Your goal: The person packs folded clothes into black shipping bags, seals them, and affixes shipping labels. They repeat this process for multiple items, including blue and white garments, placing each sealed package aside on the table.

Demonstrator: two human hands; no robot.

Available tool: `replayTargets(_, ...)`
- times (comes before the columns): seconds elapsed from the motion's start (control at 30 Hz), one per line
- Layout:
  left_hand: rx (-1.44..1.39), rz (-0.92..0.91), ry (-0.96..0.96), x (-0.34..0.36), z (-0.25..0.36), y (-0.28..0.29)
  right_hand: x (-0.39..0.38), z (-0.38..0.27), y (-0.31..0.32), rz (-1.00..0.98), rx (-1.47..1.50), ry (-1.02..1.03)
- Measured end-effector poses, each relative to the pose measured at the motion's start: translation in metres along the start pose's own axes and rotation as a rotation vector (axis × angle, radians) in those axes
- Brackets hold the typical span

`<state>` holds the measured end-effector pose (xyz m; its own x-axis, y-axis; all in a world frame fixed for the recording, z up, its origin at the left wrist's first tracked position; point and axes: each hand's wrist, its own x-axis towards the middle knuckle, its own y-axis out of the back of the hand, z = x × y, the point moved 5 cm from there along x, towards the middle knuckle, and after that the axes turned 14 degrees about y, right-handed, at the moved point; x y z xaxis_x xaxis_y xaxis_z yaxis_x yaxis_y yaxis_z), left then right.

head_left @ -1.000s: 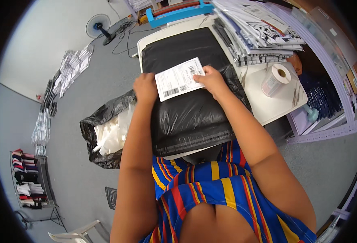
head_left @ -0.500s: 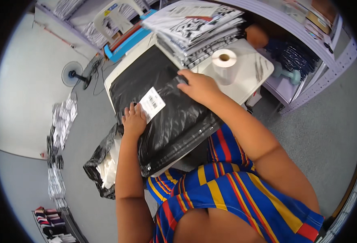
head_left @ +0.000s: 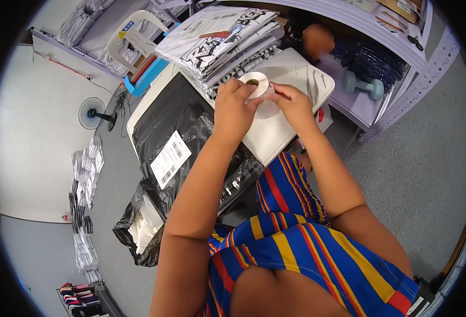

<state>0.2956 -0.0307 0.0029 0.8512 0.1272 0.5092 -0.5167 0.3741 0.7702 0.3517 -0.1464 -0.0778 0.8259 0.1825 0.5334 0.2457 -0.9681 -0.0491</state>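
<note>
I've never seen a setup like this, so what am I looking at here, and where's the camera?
There's no machine: these are a person's own bare hands. The camera sits on their head, looking down; its wide lens bends straight edges. On the white table lies a flat black plastic package with a white label. Beyond is a stack of wrapped packets. The left hand grips a white roll near its top; the right hand has its fingertips at the roll's right edge, though whether they pinch anything is hard to tell.
</note>
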Motion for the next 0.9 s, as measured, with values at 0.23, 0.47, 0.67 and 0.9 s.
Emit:
replayTargets(0.23,-0.076,-0.077,-0.025,0.005,-0.007,-0.001,0.009,0.011,0.007,-0.06,0.114,-0.085)
replayTargets(0.47,-0.103,-0.124,-0.127,0.01,-0.02,0.0,0.017,0.04,0.035,-0.004,0.125,-0.195)
replayTargets(0.67,0.053,0.309,-0.116,-0.021,-0.026,0.005,0.01,0.013,0.145,0.689,0.21,0.014)
replayTargets(0.9,-0.021,0.315,0.392,-0.084,-0.188,0.094,-0.002,-0.083,-0.102,-0.412,0.093,0.416)
